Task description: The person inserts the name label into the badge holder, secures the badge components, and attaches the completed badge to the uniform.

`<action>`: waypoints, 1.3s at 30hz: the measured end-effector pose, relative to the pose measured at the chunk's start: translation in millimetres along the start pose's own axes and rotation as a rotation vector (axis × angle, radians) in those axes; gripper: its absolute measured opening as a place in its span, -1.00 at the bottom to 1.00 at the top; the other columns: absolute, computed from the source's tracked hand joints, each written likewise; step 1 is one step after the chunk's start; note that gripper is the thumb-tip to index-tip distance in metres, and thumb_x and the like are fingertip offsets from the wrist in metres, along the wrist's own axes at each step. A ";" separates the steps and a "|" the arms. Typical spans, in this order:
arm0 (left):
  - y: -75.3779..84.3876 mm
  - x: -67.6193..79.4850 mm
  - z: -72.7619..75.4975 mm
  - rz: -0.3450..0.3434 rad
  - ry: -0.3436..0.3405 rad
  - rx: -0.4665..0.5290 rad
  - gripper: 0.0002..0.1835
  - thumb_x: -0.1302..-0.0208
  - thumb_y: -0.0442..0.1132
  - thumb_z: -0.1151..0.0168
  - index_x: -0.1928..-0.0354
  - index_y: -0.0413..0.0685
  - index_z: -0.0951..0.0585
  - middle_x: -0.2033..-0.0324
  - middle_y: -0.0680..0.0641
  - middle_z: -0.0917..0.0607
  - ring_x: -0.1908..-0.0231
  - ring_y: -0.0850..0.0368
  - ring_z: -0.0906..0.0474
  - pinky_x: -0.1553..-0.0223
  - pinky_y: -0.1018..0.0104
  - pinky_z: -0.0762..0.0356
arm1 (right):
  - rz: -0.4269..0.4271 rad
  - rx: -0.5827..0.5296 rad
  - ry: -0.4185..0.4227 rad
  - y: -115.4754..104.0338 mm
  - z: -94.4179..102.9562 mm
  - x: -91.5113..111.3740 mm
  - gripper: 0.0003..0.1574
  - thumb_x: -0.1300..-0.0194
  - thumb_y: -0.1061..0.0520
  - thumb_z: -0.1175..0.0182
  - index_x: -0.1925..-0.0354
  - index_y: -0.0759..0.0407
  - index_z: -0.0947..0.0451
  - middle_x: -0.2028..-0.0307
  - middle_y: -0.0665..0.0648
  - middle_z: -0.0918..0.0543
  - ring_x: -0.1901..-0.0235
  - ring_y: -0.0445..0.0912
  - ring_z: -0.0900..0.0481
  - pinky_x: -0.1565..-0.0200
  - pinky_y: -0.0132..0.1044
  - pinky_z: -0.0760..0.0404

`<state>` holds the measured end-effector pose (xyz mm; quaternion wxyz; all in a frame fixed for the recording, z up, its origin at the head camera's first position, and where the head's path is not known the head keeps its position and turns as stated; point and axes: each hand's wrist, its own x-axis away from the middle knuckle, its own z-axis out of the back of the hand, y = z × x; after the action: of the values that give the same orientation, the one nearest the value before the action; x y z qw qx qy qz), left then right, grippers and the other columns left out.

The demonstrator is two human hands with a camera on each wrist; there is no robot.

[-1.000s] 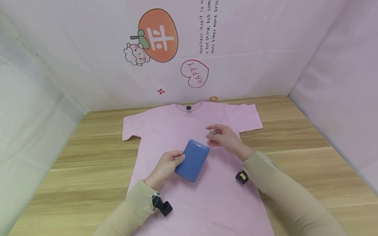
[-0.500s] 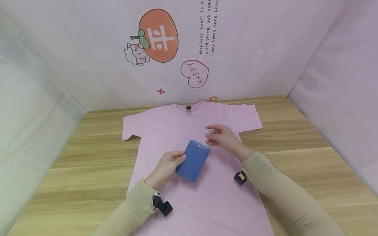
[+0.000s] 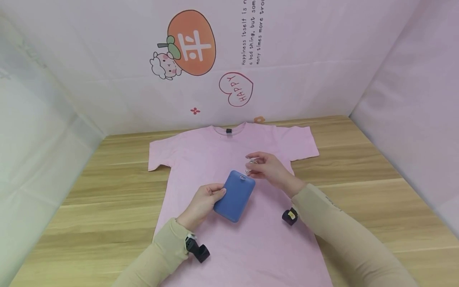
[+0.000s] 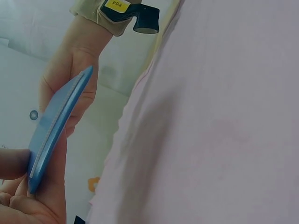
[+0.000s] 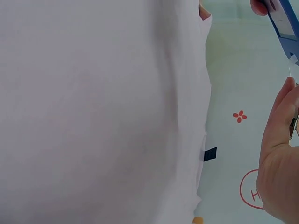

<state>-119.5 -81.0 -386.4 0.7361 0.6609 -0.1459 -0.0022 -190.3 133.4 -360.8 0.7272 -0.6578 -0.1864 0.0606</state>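
Note:
My left hand (image 3: 202, 201) pinches a blue badge holder (image 3: 234, 197) by its left edge, thumb on top. The holder is tilted above the pink T-shirt (image 3: 222, 155), its slotted end toward my right hand (image 3: 270, 169). Between my right thumb and fingers is a small badge clip (image 3: 252, 162) with a clear strap and a round snap. In the right wrist view the clear strap (image 5: 293, 65) reaches the slotted end of the holder; whether it passes through the slot I cannot tell. The left wrist view shows the holder (image 4: 58, 123) edge-on.
The T-shirt lies spread flat on a wooden table (image 3: 107, 191), collar at the far side. A printed white cloth (image 3: 287, 79) hangs behind the table, with more cloth at both sides. Black wrist cameras (image 3: 201, 253) hang from both sleeves.
My right hand has moved slightly left with the badge clip, bringing the strap's end to the slot. The left hand and badge holder have shifted barely.

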 end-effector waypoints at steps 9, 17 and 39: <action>-1.9 0.7 1.0 0.002 0.002 -0.003 -0.67 -0.37 -0.38 -0.01 -0.07 -0.49 -0.49 0.03 -0.38 -0.62 0.08 0.04 -0.62 -0.01 0.21 -0.57 | 0.013 -0.006 -0.024 -2.6 -2.7 3.0 -0.37 -0.30 0.28 -0.14 -0.28 0.43 -0.22 0.36 -0.02 -0.59 0.43 -0.24 -0.60 0.30 -0.47 -0.63; -4.3 1.1 6.1 0.000 -0.091 0.007 -0.64 -0.35 -0.33 -0.02 -0.07 -0.49 -0.46 0.19 -0.16 -0.69 0.20 0.29 -0.55 0.00 0.37 -0.48 | 0.024 -0.017 -0.052 -8.2 -4.9 8.0 -0.39 -0.32 0.29 -0.11 -0.27 0.44 -0.21 0.41 -0.07 -0.57 0.45 -0.27 -0.57 0.32 -0.52 -0.60; 6.8 5.4 6.0 -0.091 -0.242 0.002 -0.59 -0.24 -0.41 -0.16 -0.10 -0.51 -0.44 0.01 -0.39 -0.61 0.14 0.14 -0.66 0.07 0.26 -0.62 | 0.117 0.077 -0.133 -27.2 -22.8 22.1 -0.48 -0.23 0.32 -0.17 -0.16 0.38 -0.36 0.42 0.01 -0.56 0.46 -0.20 -0.61 0.34 -0.37 -0.65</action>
<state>-117.0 -87.0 -378.2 0.7117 0.6625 -0.2034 -0.1150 -166.2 116.0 -331.4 0.7334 -0.6335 -0.1931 0.1534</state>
